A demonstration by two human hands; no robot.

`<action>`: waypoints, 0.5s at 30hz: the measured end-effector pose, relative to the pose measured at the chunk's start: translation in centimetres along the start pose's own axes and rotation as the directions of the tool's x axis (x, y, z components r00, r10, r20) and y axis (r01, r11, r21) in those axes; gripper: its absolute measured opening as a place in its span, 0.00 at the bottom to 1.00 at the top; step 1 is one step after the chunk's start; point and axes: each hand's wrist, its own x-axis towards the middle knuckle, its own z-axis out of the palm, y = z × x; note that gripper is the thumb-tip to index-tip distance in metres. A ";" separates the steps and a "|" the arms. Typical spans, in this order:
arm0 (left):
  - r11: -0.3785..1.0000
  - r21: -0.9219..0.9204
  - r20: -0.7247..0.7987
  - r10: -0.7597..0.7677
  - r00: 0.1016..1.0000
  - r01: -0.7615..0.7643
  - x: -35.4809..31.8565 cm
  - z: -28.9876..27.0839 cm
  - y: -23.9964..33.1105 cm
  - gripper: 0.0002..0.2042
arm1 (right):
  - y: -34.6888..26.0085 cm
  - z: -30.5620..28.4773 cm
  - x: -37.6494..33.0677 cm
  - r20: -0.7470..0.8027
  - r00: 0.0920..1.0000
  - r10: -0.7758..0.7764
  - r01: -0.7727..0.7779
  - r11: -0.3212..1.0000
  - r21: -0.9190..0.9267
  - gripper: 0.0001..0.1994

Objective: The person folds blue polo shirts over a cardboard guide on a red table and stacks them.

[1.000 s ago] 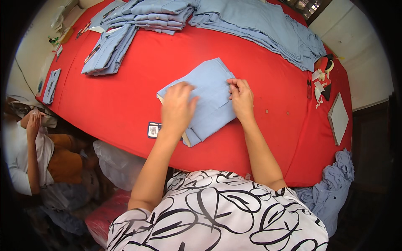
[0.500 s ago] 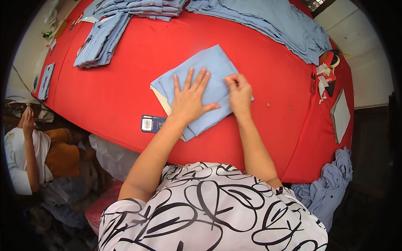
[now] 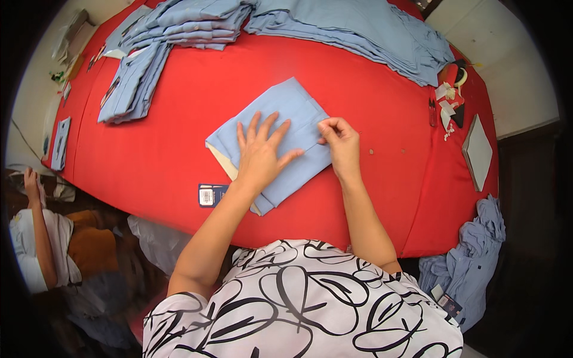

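A light blue folded shirt (image 3: 298, 110) lies turned at an angle on the red-covered table, with a cream board (image 3: 222, 160) showing along its left edge. My left hand (image 3: 261, 156) presses flat on the shirt, fingers spread. At the shirt's right edge, my right hand (image 3: 341, 146) has thumb and forefinger pinched together; whatever is between the fingertips is hidden. A navy hang tag (image 3: 218, 192) with a white label lies by my left forearm, partly covered by it.
Stacked blue shirts (image 3: 203, 27) and a spread pile (image 3: 352, 36) lie along the far side. Small snips (image 3: 433, 112), tape (image 3: 461, 76) and a pale board (image 3: 478, 152) are at the right. Crumpled blue shirts (image 3: 471, 262) hang at lower right. Another person (image 3: 42, 238) is at left.
My right hand's pinch has moved slightly toward the shirt's right edge, and its fingers have turned. My left hand stays flat on the shirt. The whole view has shifted a little.
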 end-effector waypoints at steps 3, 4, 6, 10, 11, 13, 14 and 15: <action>0.982 -0.181 -0.091 0.046 0.995 -0.062 2.4 0.1 1.5 0.15 | 0.4 0.5 -0.5 -0.007 0.980 -0.200 0.197 0.970 -0.146 0.04; 0.961 -0.266 -0.083 0.053 0.995 -0.074 3.3 0.9 1.6 0.11 | -0.1 1.0 -0.7 0.031 0.963 -0.266 0.266 0.938 -0.222 0.03; 0.928 -0.365 -0.092 0.047 0.995 -0.078 4.4 2.3 1.6 0.07 | -1.2 1.2 -0.6 0.165 0.906 -0.391 0.423 0.814 -0.398 0.06; 0.884 -0.461 -0.072 -0.123 0.990 0.076 3.7 1.7 0.6 0.04 | -3.4 -4.4 4.5 0.127 0.936 -0.328 0.345 0.787 -0.511 0.16; 0.854 -0.500 -0.035 -0.186 0.982 0.144 3.5 1.2 1.0 0.04 | -3.0 -7.6 7.0 -0.069 0.966 -0.250 0.182 0.843 -0.507 0.16; 0.836 -0.530 -0.004 -0.168 0.986 0.140 3.5 1.0 1.9 0.04 | -0.2 -18.7 13.1 -0.205 0.828 -0.522 0.002 0.368 -0.930 0.16; 0.833 -0.530 -0.003 -0.189 0.982 0.159 3.3 0.7 1.7 0.04 | -0.5 -21.2 14.3 -0.341 0.809 -0.480 -0.303 0.157 -0.940 0.19; 0.806 -0.575 -0.030 -0.195 0.980 0.143 3.2 1.0 1.5 0.04 | 0.3 -24.9 15.0 -0.333 0.803 -0.495 -0.368 0.027 -0.929 0.21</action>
